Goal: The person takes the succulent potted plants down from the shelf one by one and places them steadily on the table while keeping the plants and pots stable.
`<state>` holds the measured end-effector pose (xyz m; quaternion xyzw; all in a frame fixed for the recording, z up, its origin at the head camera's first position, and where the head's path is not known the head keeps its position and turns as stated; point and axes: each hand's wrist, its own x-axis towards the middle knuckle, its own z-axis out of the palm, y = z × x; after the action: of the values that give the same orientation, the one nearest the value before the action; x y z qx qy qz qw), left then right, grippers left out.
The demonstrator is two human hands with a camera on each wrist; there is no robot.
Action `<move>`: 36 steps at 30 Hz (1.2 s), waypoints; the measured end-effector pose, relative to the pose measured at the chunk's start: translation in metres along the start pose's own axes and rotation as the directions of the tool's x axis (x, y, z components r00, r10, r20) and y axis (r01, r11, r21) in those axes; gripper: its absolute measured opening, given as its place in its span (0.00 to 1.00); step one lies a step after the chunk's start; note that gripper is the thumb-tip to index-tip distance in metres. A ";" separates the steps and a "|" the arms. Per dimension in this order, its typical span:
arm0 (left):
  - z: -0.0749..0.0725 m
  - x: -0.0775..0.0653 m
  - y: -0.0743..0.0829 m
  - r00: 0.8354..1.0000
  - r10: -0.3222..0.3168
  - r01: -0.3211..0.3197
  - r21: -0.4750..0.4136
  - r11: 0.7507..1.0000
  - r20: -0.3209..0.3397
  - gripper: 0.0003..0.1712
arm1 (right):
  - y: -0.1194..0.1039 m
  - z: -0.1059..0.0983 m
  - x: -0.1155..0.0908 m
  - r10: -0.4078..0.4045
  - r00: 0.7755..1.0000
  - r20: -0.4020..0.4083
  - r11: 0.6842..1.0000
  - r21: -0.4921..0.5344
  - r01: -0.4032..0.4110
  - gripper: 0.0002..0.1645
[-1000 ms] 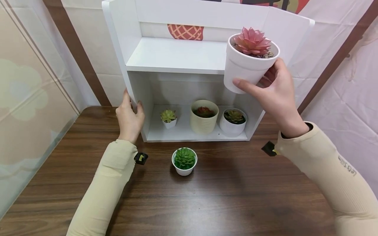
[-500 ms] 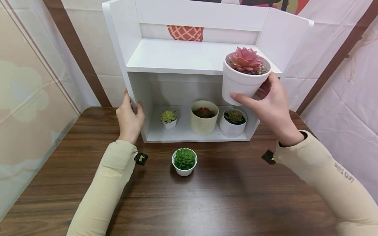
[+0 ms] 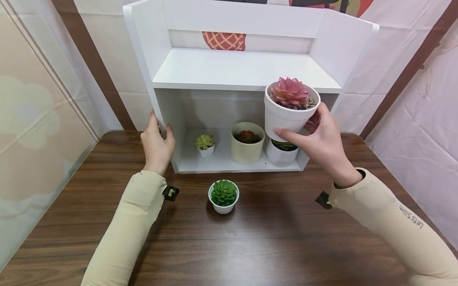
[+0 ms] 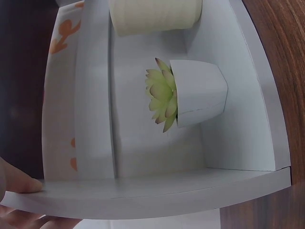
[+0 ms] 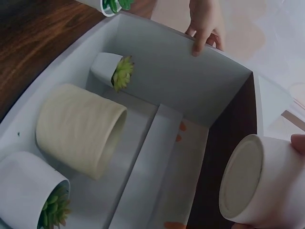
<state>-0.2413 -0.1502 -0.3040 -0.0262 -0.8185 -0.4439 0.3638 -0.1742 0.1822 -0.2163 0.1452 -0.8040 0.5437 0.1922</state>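
Note:
My right hand (image 3: 323, 143) grips a white pot with a pink succulent (image 3: 291, 111), thumb across its front. The pot is in the air before the right end of the white shelf unit (image 3: 229, 67), just below the upper board's level. In the right wrist view the pot's underside (image 5: 243, 179) shows. My left hand (image 3: 157, 145) holds the unit's left side panel (image 4: 143, 202), thumb inside and fingers outside. On the lower shelf stand a small yellow-green succulent (image 3: 205, 145), a cream pot (image 3: 247, 149) and a white pot (image 3: 282, 155), which the held pot partly hides.
A green succulent in a small white pot (image 3: 223, 198) stands on the brown wooden table (image 3: 229, 246), in front of the unit. Behind the unit hangs a printed cloth (image 3: 100, 24). The upper board (image 3: 229, 65) has a raised panel at each end.
My right hand has lowered the pink succulent's pot and brought it slightly left, so it now covers part of the white pot behind. The left hand stays on the side panel.

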 end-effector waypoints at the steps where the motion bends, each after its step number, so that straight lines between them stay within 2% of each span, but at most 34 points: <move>1: 0.000 0.000 0.000 1.000 0.000 0.000 0.002 1.000 0.000 0.24 | 0.001 0.000 -0.001 0.000 1.000 0.003 1.000 -0.003 0.000 0.47; 15: -0.001 0.000 0.002 1.000 -0.005 0.005 -0.009 1.000 0.008 0.25 | 0.011 0.003 -0.012 -0.020 0.999 0.044 0.999 -0.034 0.021 0.48; 23: 0.000 0.000 0.001 1.000 -0.001 0.001 0.005 1.000 0.006 0.25 | 0.018 0.005 -0.019 0.022 0.998 0.063 0.997 -0.073 -0.017 0.48; 36: 0.000 0.000 0.000 1.000 0.004 -0.004 0.009 1.000 0.007 0.25 | 0.032 0.009 -0.024 0.033 0.997 0.076 0.994 -0.110 -0.024 0.46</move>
<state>-0.2414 -0.1507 -0.3037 -0.0279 -0.8217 -0.4395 0.3618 -0.1685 0.1862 -0.2570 0.1438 -0.8414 0.4955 0.1607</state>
